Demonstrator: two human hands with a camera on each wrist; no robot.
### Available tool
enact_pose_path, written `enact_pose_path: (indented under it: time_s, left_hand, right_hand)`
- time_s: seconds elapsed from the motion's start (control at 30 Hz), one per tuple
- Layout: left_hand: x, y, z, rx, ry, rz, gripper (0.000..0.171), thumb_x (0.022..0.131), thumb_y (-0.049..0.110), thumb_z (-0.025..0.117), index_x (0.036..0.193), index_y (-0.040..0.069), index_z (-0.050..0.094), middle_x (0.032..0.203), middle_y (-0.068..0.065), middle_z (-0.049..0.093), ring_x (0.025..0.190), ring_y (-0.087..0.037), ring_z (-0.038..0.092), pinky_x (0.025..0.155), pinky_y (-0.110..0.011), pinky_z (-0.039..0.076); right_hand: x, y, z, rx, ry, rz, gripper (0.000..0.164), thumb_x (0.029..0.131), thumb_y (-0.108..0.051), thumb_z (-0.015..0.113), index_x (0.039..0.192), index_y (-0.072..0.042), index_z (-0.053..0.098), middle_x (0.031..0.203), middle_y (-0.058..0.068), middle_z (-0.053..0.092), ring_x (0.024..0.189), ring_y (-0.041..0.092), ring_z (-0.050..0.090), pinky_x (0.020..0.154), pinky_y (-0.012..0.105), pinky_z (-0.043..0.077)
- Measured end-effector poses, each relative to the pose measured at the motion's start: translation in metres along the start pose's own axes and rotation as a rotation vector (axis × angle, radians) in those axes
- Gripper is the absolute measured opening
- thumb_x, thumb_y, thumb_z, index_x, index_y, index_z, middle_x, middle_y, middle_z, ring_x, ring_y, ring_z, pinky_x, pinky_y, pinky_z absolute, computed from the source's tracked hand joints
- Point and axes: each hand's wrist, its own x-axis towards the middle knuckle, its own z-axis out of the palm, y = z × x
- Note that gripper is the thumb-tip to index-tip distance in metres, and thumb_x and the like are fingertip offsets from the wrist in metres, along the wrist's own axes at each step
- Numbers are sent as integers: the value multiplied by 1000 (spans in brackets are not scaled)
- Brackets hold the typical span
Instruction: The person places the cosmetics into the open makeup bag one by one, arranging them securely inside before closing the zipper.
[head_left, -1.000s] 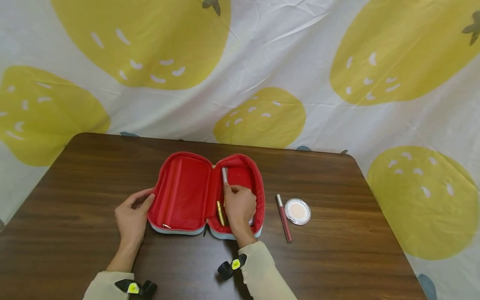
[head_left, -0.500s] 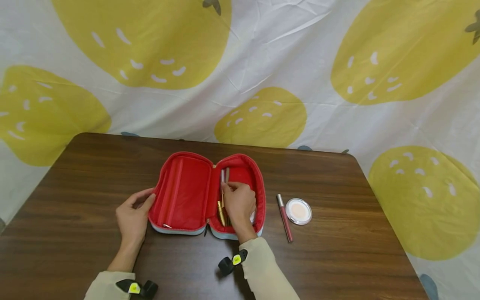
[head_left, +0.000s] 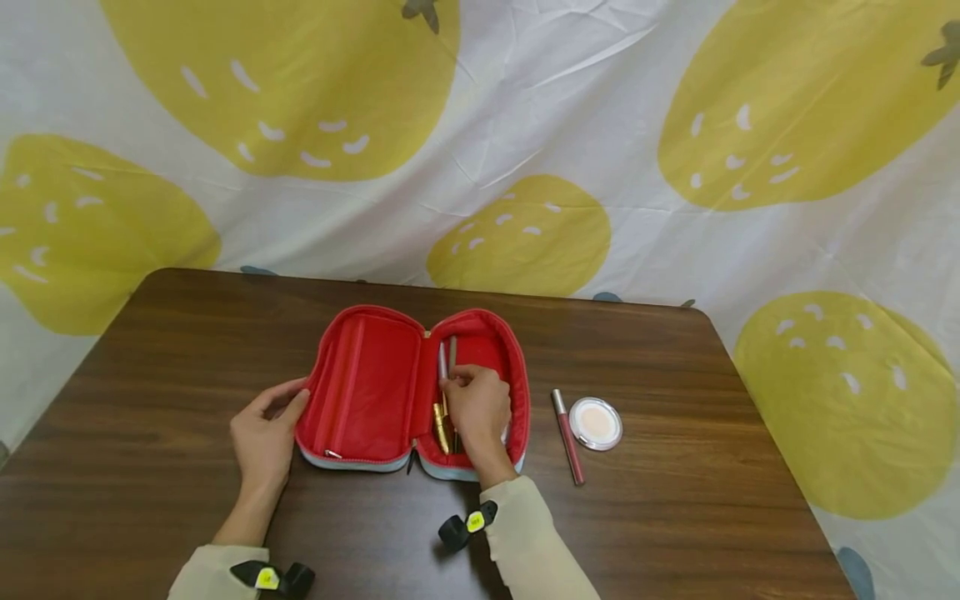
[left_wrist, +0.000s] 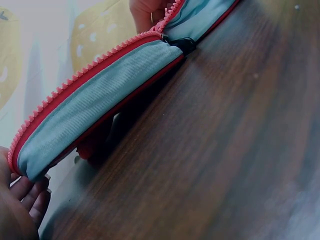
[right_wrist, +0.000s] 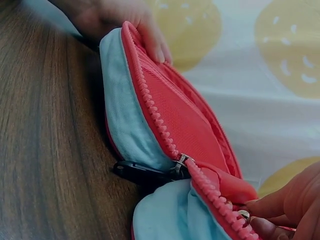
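Observation:
A red-lined, pale-blue makeup bag [head_left: 384, 375] lies unzipped and spread flat on the table. My left hand [head_left: 264, 433] grips the outer edge of its left half, thumb on top and fingers below, as the left wrist view also shows at the bag's corner [left_wrist: 35, 167]. My right hand [head_left: 480, 410] reaches into the right half, fingertips pinching a slim silver tube [head_left: 442, 360] along the inner side. Beside that tube lies a thin brownish stick [head_left: 453, 350]. A gold tube [head_left: 441, 429] sits nearer the front. My right palm hides part of the contents.
Right of the bag, a pink lip gloss tube [head_left: 567, 437] with a silver cap lies beside a round powder compact [head_left: 596, 423]. The brown wooden table [head_left: 675, 500] meets a white, yellow-patterned cloth [head_left: 637, 250] at the back.
My right hand has shifted the silver tube slightly left and toward me, and the thin brownish stick beside it has come into view. My left hand stays at the bag's edge.

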Motion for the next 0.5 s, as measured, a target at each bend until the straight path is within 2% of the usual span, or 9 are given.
enact_pose_path:
  time_s: [0.1,0.33,0.5]
  left_hand:
    - [1,-4,0,-17,4,-4,18,84,-1,71,100,-9,71,88,-4,71,71,-5,63,63,-14,49]
    - [9,-25,0,-6,13,-14,20,84,1,71,101,-8,71,90,-4,71,73,-5,64,64,-13,49]
    - [9,-28,-1,10,18,-7,20,84,3,72,102,-6,72,90,-2,71,74,-5,63,65,-13,49]
  right_hand:
    - [0,0,0,-6,3,2,14,80,-27,77,93,-21,78,68,-11,65,61,13,60,56,36,47]
    - [-2,-1,-3,29,11,-5,16,81,-27,76,95,-20,78,68,-11,65,58,11,58,54,34,46]
    - [-5,-5,-12,94,43,-37,14,82,-24,76,94,-18,78,69,-9,65,54,9,57,49,32,44]
